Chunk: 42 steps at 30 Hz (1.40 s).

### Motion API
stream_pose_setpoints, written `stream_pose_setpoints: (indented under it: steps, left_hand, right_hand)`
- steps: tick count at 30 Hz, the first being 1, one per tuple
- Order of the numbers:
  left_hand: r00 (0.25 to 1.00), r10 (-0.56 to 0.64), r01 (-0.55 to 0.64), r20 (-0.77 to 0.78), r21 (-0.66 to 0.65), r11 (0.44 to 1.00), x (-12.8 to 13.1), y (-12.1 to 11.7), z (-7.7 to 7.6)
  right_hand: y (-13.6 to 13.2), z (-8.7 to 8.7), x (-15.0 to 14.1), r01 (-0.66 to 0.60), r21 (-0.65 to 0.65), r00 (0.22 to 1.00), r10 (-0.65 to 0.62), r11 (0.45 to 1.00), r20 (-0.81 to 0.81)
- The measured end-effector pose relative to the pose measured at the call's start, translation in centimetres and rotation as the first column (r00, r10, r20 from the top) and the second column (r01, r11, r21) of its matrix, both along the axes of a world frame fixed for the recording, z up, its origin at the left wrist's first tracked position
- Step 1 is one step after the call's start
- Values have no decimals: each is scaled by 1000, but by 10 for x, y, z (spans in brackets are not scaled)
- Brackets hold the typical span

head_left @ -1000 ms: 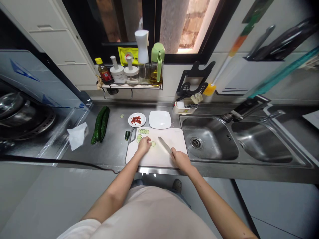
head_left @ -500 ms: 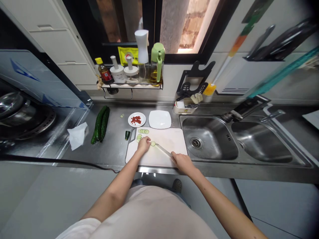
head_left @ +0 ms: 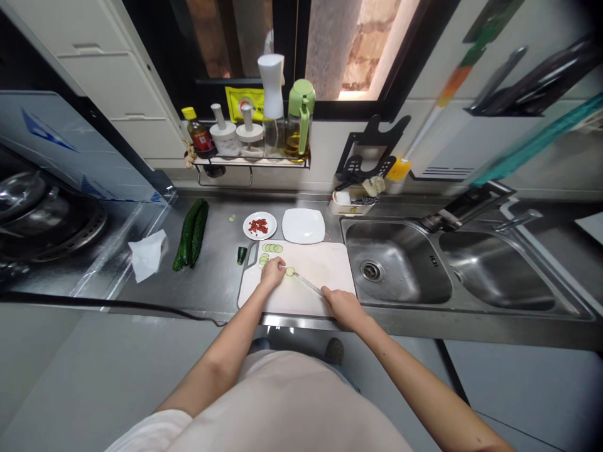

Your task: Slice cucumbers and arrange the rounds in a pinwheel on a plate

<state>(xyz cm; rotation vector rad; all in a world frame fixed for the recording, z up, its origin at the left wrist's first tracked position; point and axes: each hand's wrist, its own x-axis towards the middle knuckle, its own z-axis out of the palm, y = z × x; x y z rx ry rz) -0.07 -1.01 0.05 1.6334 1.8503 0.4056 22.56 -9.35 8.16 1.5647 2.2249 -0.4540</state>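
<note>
A white cutting board [head_left: 325, 263] lies on the steel counter in front of me. My left hand [head_left: 272, 274] is curled over a piece of cucumber on the board, with a cut slice [head_left: 290, 271] just at its fingertips. My right hand [head_left: 343, 304] grips a knife [head_left: 308, 284] whose blade lies low against the board, its tip at that slice. More cucumber slices [head_left: 271, 248] are laid at the board's far left corner.
Two whole cucumbers [head_left: 191, 233] and a crumpled tissue [head_left: 147, 253] lie to the left. A small plate of red chilli [head_left: 259, 225] and a white plate [head_left: 303, 225] sit behind the board. A double sink [head_left: 396, 270] is on the right, a bottle shelf [head_left: 252, 160] on the wall.
The knife blade has dropped from raised above the board to lying low, its tip now at the slice by my left fingers. My left hand has stayed put.
</note>
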Motion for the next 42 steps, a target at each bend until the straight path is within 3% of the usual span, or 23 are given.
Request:
stream_pose_setpoints:
  steps: [24, 42]
  left_hand:
    - [1000, 27, -27, -4, -52, 998, 1, 3, 4]
    - [1000, 9, -9, 5, -36, 999, -1, 3, 0]
  right_hand:
    - [25, -2, -15, -61, -31, 998, 61, 998, -8]
    - [13, -8, 0, -39, -41, 999, 40, 998, 5]
